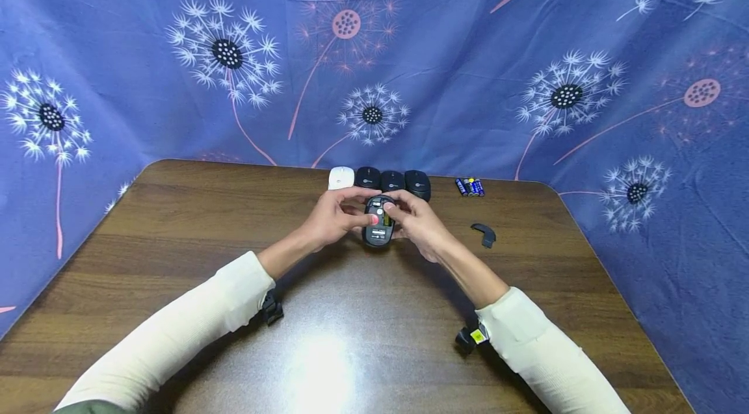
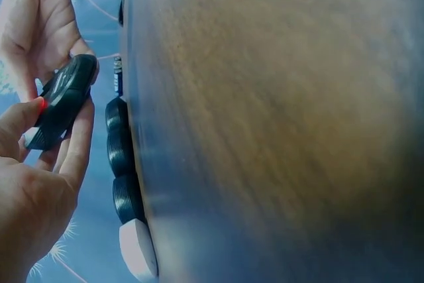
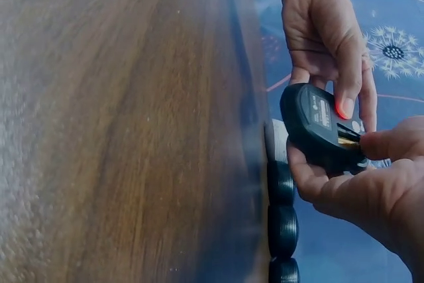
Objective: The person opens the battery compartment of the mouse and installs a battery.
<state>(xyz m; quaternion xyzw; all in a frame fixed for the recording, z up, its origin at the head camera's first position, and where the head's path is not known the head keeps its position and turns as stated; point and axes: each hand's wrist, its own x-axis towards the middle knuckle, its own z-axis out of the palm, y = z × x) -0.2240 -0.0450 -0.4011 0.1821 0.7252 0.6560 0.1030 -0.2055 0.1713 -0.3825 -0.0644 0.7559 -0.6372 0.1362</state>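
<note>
A black computer mouse (image 1: 378,236) is held underside up above the table, its battery compartment uncovered. My left hand (image 1: 331,218) grips one side, with its thumb on the underside; a red glow lights that thumb's tip. From the other side my right hand (image 1: 422,225) grips the mouse, its thumb at the open compartment. A gold-coloured battery (image 3: 347,142) shows partly in the compartment in the right wrist view, next to the right thumb. In the left wrist view the mouse (image 2: 65,101) appears from its side, fingers beneath it.
Behind the hands, a white mouse (image 1: 341,177) and several black mice (image 1: 418,184) stand in a row near the table's (image 1: 222,219) back edge. Blue batteries (image 1: 470,187) lie to their right. A curved black cover (image 1: 486,234) lies right of my right hand. A patterned cloth hangs behind.
</note>
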